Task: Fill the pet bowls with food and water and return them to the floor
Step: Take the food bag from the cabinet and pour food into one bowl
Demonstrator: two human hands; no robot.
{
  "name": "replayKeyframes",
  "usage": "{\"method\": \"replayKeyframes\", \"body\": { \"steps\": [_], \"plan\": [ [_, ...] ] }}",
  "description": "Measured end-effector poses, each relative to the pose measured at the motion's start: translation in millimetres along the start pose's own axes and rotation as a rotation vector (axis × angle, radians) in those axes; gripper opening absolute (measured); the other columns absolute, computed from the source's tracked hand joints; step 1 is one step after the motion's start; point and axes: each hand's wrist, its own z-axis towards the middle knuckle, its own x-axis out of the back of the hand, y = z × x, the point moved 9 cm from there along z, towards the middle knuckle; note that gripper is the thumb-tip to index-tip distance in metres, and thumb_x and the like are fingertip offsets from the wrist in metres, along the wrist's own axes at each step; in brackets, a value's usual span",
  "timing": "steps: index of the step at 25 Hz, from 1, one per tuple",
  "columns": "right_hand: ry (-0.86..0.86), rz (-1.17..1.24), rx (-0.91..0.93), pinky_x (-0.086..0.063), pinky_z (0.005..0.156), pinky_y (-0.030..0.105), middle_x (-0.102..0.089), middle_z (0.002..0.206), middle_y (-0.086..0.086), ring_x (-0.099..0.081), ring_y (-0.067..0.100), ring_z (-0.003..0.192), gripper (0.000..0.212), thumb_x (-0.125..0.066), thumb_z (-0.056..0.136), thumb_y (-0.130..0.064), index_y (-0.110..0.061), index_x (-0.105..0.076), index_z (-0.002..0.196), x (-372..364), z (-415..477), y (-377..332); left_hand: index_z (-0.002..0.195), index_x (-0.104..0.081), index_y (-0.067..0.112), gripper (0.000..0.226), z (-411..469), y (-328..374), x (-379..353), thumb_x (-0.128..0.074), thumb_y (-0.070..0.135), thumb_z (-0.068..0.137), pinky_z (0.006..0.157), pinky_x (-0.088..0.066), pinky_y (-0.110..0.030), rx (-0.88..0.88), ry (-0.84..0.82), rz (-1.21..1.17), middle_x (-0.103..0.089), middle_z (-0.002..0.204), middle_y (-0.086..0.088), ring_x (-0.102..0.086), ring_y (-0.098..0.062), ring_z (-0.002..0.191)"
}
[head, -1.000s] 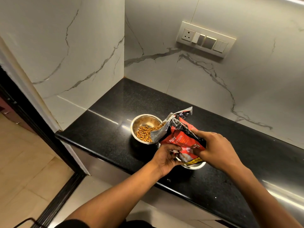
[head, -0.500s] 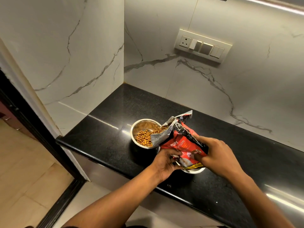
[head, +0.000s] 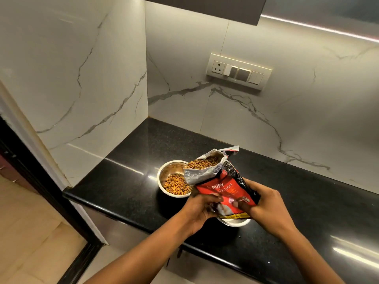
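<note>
A red and black pet food bag (head: 223, 187) is tilted to the left, its torn silver mouth over a steel bowl (head: 164, 173) that holds brown kibble (head: 176, 184). Kibble also fills the bag's mouth. My left hand (head: 200, 210) grips the bag's lower left side and my right hand (head: 264, 206) grips its lower right. A second steel bowl (head: 235, 222) stands under the bag and hands, mostly hidden; only its near rim shows. Both bowls stand on the black counter (head: 127, 181).
Marble walls close the counter at the back and left. A switch panel (head: 239, 71) is on the back wall, with a dark cabinet above. The counter's front edge runs diagonally; tiled floor (head: 26, 232) lies below at left.
The bag's mouth has lifted and turned more upward, showing kibble inside it. Both hands keep their grip. The camera view has tilted up slightly.
</note>
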Motion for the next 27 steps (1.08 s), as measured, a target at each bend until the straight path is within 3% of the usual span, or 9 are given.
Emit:
{"method": "replayKeyframes", "body": {
  "steps": [2,4,7,11,13,16,20,24,27],
  "plan": [
    [0.042,0.151,-0.034,-0.063,0.092,0.02,-0.079,0.12,-0.016,-0.075,-0.004,0.107,0.075,-0.099,0.075,-0.017,-0.05,-0.067,0.134,-3,-5,2,0.132,-0.056,0.001,0.06,-1,9,6,-0.073,-0.019,0.078,0.073,-0.065,-0.05,-0.047,0.042,0.088,-0.078,0.102,-0.019,-0.076,-0.035,0.091],
    [0.098,0.288,-0.075,-0.062,0.09,0.015,-0.082,0.119,-0.012,-0.077,-0.003,0.107,0.076,-0.1,0.07,-0.007,-0.034,-0.072,0.136,-9,-8,7,0.134,-0.056,0.007,0.065,-6,23,8,-0.074,-0.02,0.078,0.072,-0.065,-0.048,-0.11,0.051,0.178,-0.081,0.1,-0.011,-0.078,-0.032,0.092],
    [0.166,0.452,-0.116,-0.063,0.087,0.018,-0.085,0.114,-0.008,-0.08,0.007,0.105,0.072,-0.1,0.067,-0.004,-0.02,-0.075,0.133,-19,-9,10,0.135,-0.055,0.016,0.073,-13,45,4,-0.078,-0.02,0.076,0.077,-0.065,-0.045,-0.195,0.054,0.278,-0.082,0.112,-0.01,-0.079,-0.029,0.101],
    [0.279,0.632,-0.162,-0.066,0.079,0.025,-0.087,0.102,-0.003,-0.084,0.021,0.095,0.054,-0.099,0.064,-0.001,-0.018,-0.079,0.112,-23,-8,12,0.138,-0.054,0.016,0.081,-26,84,-11,-0.089,-0.008,0.069,0.091,-0.064,-0.043,-0.351,0.069,0.542,-0.079,0.121,-0.01,-0.077,-0.027,0.111],
    [0.315,0.733,-0.199,-0.068,0.077,0.029,-0.087,0.097,0.001,-0.083,0.027,0.094,0.051,-0.098,0.061,0.001,-0.017,-0.079,0.104,-24,-7,13,0.135,-0.054,0.03,0.075,-42,106,-34,-0.089,0.001,0.075,0.093,-0.062,-0.03,-0.423,0.055,0.782,-0.078,0.121,0.003,-0.076,-0.016,0.111],
    [0.346,0.883,-0.228,-0.067,0.076,0.033,-0.087,0.099,0.008,-0.084,0.031,0.094,0.065,-0.103,0.05,0.001,-0.014,-0.077,0.107,-22,-5,9,0.137,-0.046,0.05,0.072,-71,136,-80,-0.084,0.018,0.085,0.082,-0.051,-0.006,-0.535,-0.016,1.143,-0.07,0.113,0.026,-0.067,0.004,0.105],
    [0.389,1.024,-0.128,-0.068,0.078,0.037,-0.084,0.108,0.019,-0.082,0.039,0.099,0.068,-0.094,0.052,0.001,-0.005,-0.074,0.117,10,4,-8,0.141,-0.047,0.052,0.072,-98,169,-128,-0.084,0.026,0.086,0.099,-0.059,-0.031,-0.672,-0.062,1.249,-0.071,0.114,0.026,-0.07,-0.003,0.11],
    [0.438,0.999,0.005,-0.067,0.086,0.047,-0.082,0.112,0.023,-0.08,0.045,0.104,0.068,-0.094,0.057,0.001,-0.004,-0.075,0.121,78,14,-40,0.139,-0.049,0.056,0.068,-135,207,-189,-0.084,0.04,0.083,0.095,-0.057,-0.027,-0.891,-0.18,1.267,-0.071,0.117,0.038,-0.069,0.01,0.109],
    [0.466,0.901,0.127,-0.064,0.093,0.055,-0.082,0.119,0.019,-0.08,0.042,0.109,0.07,-0.095,0.063,0.001,-0.007,-0.073,0.129,147,25,-82,0.134,-0.05,0.06,0.068,-156,247,-240,-0.082,0.057,0.075,0.098,-0.058,-0.033,-1.021,-0.238,1.248,-0.068,0.123,0.04,-0.068,0.013,0.109]
  ]
}}
